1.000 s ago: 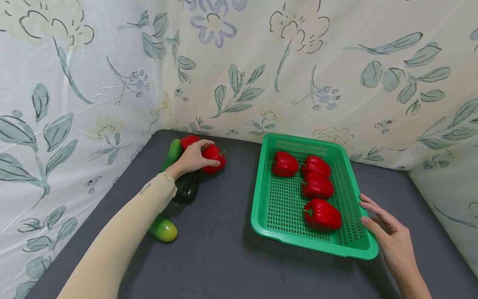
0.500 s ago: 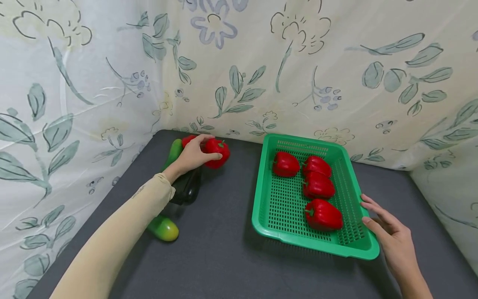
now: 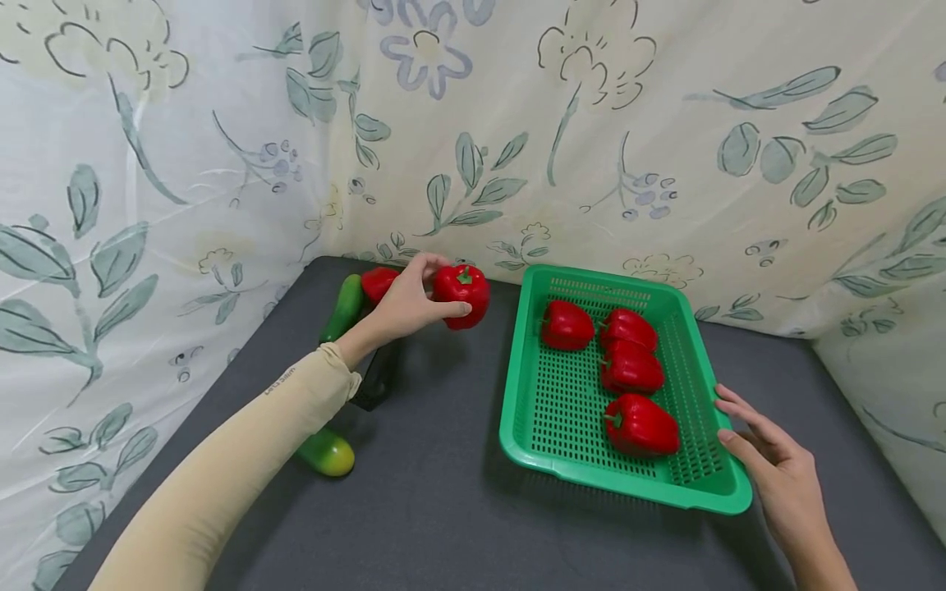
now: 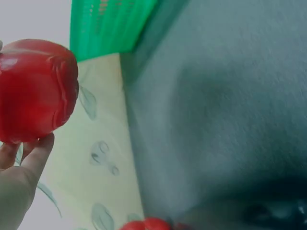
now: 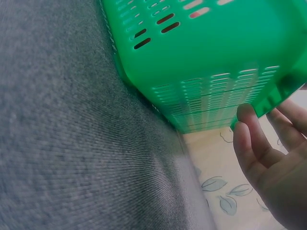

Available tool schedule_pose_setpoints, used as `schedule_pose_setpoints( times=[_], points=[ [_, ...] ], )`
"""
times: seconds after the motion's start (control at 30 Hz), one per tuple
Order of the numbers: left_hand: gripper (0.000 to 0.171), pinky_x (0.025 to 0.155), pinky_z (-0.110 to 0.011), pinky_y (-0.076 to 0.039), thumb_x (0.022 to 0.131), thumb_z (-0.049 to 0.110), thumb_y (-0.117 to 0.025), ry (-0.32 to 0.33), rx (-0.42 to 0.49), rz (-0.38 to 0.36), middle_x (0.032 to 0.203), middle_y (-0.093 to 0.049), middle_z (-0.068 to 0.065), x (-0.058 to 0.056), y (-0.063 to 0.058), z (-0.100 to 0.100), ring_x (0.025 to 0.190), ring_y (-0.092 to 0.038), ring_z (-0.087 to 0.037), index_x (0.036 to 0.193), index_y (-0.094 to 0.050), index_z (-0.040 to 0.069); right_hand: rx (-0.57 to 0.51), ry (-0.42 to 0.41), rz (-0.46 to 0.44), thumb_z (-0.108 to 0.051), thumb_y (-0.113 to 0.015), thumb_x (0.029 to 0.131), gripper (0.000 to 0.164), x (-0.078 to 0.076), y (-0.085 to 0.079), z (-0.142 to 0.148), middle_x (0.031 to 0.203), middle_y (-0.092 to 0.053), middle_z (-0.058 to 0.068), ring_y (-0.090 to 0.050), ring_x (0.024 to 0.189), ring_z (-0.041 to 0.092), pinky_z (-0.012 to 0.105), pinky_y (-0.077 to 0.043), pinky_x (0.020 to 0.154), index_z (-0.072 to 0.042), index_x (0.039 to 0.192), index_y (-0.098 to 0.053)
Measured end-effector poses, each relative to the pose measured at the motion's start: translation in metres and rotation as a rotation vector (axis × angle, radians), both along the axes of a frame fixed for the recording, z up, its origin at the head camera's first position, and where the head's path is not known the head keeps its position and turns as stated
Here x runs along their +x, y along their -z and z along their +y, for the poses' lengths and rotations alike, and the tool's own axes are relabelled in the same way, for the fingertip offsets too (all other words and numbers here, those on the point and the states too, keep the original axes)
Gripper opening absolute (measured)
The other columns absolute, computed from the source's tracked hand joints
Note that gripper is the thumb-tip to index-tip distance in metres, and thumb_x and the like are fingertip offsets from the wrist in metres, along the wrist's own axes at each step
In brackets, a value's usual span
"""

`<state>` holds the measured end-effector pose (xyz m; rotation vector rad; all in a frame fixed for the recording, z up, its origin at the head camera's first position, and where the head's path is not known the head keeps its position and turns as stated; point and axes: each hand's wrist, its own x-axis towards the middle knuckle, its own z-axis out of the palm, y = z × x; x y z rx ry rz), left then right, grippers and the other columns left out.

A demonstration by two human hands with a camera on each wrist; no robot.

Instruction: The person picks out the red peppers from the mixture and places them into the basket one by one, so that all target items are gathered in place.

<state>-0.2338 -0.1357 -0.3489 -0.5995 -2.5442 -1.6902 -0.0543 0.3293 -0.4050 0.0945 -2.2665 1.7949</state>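
My left hand (image 3: pixel 418 300) grips a red bell pepper (image 3: pixel 464 287), its green stem facing up, raised over the dark table left of the basket. In the left wrist view the pepper (image 4: pixel 36 91) hangs well above the table with fingers around it. My right hand (image 3: pixel 776 468) holds the right rim of a green plastic basket (image 3: pixel 515 386), thumb and fingertips at the edge. Seen from the right wrist, fingertips (image 5: pixel 247 115) tuck beneath that rim. Inside the basket lie several red bell peppers (image 3: pixel 641 424), mostly on their sides toward the right half.
Another red bell pepper (image 3: pixel 378 283) rests at the back left, beside a green cucumber-like vegetable (image 3: pixel 344 310). A dark eggplant (image 3: pixel 377 382) lies partly under my left forearm. Nearer is a green-yellow vegetable (image 3: pixel 330 453), partly hidden by the sleeve. Flowered cloth (image 3: pixel 473 107) walls the table.
My left hand has lifted the bell pepper off the back left and carried it right, toward the basket. My right hand stays at the basket's rim.
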Motion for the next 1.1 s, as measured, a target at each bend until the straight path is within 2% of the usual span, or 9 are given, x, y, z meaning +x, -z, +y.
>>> schedule_pose_setpoints(
  times=[0.3,0.53,0.77,1.1],
  points=[
    [0.077,0.086,-0.039,-0.053,0.08,0.023,-0.081,0.06,0.012,0.083,0.135,-0.049,-0.005,0.011,-0.012,0.016,0.114,-0.052,-0.024,0.143,-0.039,0.011,-0.002,-0.009,0.015,-0.002,-0.062,0.096,0.043,0.001,0.002,-0.001,0.148,-0.047,0.005,-0.05,0.125,0.009,0.014,-0.046,0.087,0.006,0.137,-0.052],
    [0.075,0.083,-0.037,-0.054,0.08,0.024,-0.081,0.093,0.023,0.11,0.133,-0.051,-0.002,0.017,-0.02,0.026,0.112,-0.051,-0.021,0.144,-0.041,0.015,0.001,-0.009,0.011,-0.002,-0.062,0.096,0.043,0.001,0.002,0.0,0.148,-0.046,0.005,-0.052,0.123,0.008,0.014,-0.046,0.087,0.006,0.137,-0.052],
    [0.074,0.082,-0.036,-0.055,0.081,0.025,-0.08,0.12,0.046,0.148,0.134,-0.049,0.0,0.02,-0.028,0.036,0.113,-0.051,-0.021,0.144,-0.044,0.014,-0.016,-0.019,0.017,0.0,-0.062,0.096,0.043,0.002,0.002,0.001,0.148,-0.046,0.004,-0.054,0.12,0.008,0.014,-0.046,0.086,0.006,0.137,-0.052],
    [0.076,0.079,-0.034,-0.055,0.078,0.023,-0.082,0.158,0.053,0.2,0.135,-0.048,0.001,0.022,-0.036,0.048,0.113,-0.05,-0.019,0.144,-0.045,0.014,-0.033,-0.037,0.034,0.002,-0.062,0.095,0.042,0.002,0.001,0.002,0.148,-0.047,0.005,-0.05,0.125,0.008,0.013,-0.046,0.085,0.008,0.136,-0.052]
  ],
)
